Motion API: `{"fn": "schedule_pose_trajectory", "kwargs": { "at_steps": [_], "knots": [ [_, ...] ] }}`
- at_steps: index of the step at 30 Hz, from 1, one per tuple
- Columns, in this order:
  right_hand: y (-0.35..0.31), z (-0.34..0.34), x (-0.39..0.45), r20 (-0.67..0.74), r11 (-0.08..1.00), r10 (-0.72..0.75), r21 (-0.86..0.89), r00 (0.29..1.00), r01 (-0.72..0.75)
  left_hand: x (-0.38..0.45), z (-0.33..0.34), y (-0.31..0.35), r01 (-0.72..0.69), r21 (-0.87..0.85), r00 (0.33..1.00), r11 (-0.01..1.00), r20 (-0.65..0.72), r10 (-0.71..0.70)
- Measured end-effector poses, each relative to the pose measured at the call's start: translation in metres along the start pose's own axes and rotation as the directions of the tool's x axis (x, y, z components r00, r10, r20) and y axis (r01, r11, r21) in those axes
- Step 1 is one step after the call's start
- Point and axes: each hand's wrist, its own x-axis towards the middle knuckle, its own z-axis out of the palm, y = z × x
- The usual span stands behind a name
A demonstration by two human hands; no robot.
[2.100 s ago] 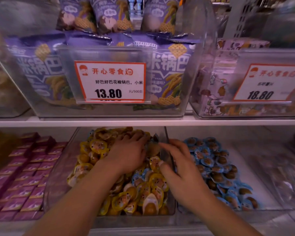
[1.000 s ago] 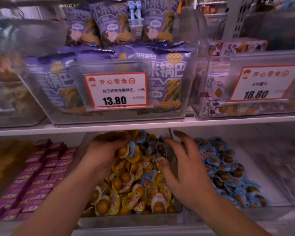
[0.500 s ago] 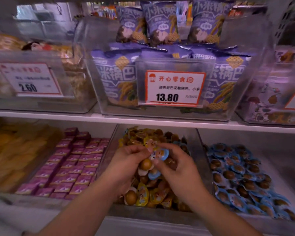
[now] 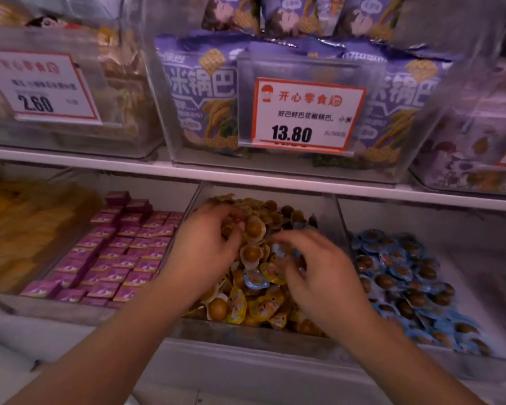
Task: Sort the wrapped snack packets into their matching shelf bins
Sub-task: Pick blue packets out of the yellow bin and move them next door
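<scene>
Yellow-wrapped snack packets (image 4: 246, 305) heaped in the clear middle bin (image 4: 263, 334) on the lower shelf, both hands down among them. Left hand (image 4: 208, 252) curled around a clutch of yellow packets at the pile's top. Right hand (image 4: 319, 273), just beside it, pinches a blue-wrapped packet (image 4: 281, 249); more blue packets (image 4: 406, 276) fill the bin to the right.

Half a second ago our two hands met over the middle bin (image 4: 330, 206), pinching one blue packet between them; now they have parted. Our left hand (image 4: 205, 252) has slid toward ten o'clock and digs its curled fingers into the yellow packets (image 4: 254, 305), while our right hand (image 4: 319, 276) has dropped toward four o'clock, fingers curled around a blue packet (image 4: 281, 249).
</scene>
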Motion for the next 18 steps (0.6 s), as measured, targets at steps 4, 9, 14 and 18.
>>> {"fn": "schedule_pose_trajectory", "kwargs": {
  "at_steps": [4,9,14,18],
  "knots": [
    [0.0,0.011,-0.01,0.28,0.98,-0.079,-0.153,0.957,0.126,-0.002,-0.008,-0.001,-0.265,0.093,0.924,0.96,0.311,0.225],
    [0.005,0.027,-0.002,0.4,0.99,0.03,-0.141,0.916,0.029,0.001,-0.047,0.007,-0.223,0.043,0.933,0.974,0.3,0.2],
    [0.005,0.03,0.001,0.321,0.991,0.012,-0.129,0.947,0.031,-0.005,-0.066,-0.001,-0.169,0.033,0.942,0.985,0.298,0.151],
    [0.004,0.021,0.003,0.119,0.995,0.063,0.069,0.991,-0.072,-0.017,-0.044,0.002,-0.31,0.086,0.879,0.947,0.404,0.251]
  ]
}}
